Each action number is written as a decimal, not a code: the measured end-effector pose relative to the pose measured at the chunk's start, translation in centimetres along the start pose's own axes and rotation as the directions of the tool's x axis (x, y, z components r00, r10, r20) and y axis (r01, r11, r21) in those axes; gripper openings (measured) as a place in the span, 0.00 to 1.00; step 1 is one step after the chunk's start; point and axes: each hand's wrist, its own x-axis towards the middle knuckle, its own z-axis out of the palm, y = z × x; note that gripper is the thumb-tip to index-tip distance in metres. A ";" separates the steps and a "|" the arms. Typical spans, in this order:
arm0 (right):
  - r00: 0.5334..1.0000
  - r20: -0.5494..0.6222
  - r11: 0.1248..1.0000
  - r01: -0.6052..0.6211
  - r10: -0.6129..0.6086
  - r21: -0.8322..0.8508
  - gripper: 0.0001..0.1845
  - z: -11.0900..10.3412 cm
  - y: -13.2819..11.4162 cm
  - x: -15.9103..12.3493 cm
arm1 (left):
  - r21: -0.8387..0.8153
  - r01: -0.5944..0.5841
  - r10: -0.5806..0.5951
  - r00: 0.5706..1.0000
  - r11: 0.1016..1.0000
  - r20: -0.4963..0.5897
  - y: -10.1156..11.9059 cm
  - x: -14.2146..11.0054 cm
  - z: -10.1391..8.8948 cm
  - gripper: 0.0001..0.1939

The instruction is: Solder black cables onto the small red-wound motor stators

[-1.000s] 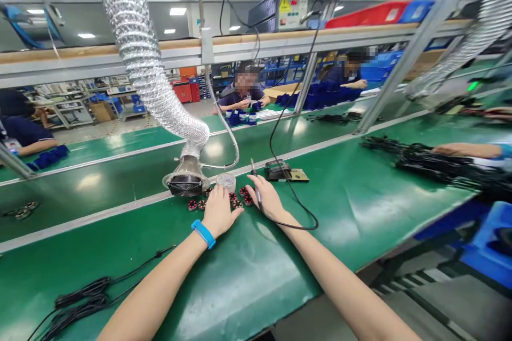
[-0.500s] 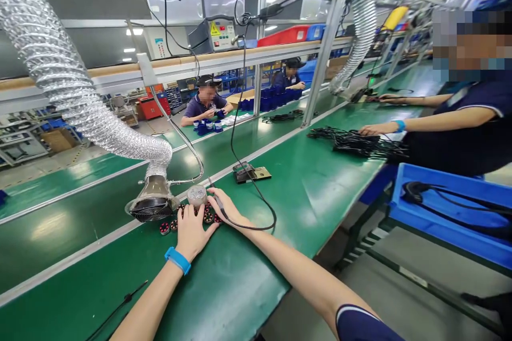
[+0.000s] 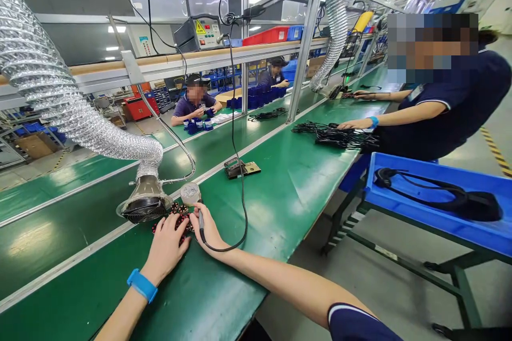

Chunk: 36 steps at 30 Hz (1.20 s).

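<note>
My left hand point(image 3: 170, 245) lies palm down with fingers spread over a cluster of small round parts point(image 3: 184, 222), dark red and copper-coloured. Its fingertips touch them and hide some of them. In my right hand point(image 3: 208, 232) is a soldering iron point(image 3: 201, 222), gripped by its grey handle with the black cable trailing over the wrist. Its tip is hidden. Just beyond my fingers stands a small round tub point(image 3: 190, 193) with silvery contents. Left of the tub, a fume extraction hood point(image 3: 146, 205) hangs low over the bench.
The green bench point(image 3: 276, 224) runs away to the right. On it sit a black and brass-coloured stand point(image 3: 242, 168) and a bundle of black cables point(image 3: 336, 134) under a co-worker's hand point(image 3: 354, 124). A blue tray point(image 3: 436, 186) on a cart is at right. The soldering station point(image 3: 202, 32) stands on the shelf.
The view has turned a little to the right. Both my hands have moved left and closer to me relative to the tub, and the round parts sit closer together.
</note>
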 end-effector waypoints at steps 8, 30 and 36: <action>0.991 -0.064 0.993 0.119 -0.121 -0.025 0.20 -1.4 -2.8 -2.2 | -0.073 0.180 -0.177 0.983 0.981 0.046 -3.7 -6.2 -0.9 0.23; 0.406 0.817 0.451 0.868 -0.410 -0.206 0.14 2.5 -7.1 -2.6 | -0.089 0.607 -0.580 0.786 0.790 0.216 -14.3 -19.9 -3.4 0.26; 0.439 0.764 0.579 0.808 -0.472 -0.106 0.18 3.1 -6.7 -4.0 | -0.152 0.625 -0.587 0.776 0.766 0.230 -11.5 -18.1 -7.3 0.15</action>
